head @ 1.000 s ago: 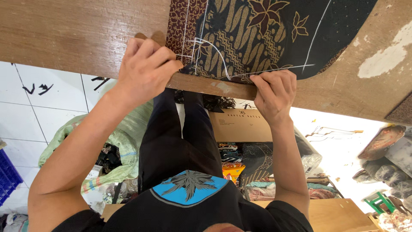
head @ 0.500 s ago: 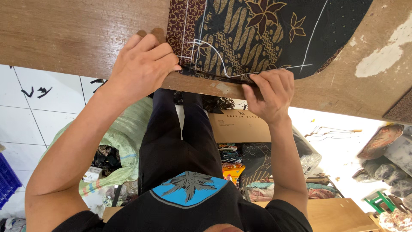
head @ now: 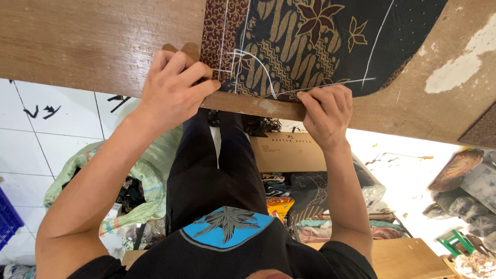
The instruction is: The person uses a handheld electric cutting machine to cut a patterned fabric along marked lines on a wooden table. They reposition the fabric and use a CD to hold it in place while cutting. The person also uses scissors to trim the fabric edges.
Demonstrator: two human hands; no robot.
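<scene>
Both hands, left hand [head: 173, 88] and right hand [head: 325, 113], pinch the dark gold-patterned, chalk-marked batik cloth [head: 310, 41] at its edge.

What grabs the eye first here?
The dark patterned cloth with gold leaves and white chalk lines, spread on the wooden table at the top. Both hands sit at its near edge: the left hand presses on the cloth's corner, the right hand curls over the table edge. Below, the blue patch on the black shirt stands out.

Brown cardboard box [head: 289, 152] under table edge, dark print on side.
</scene>
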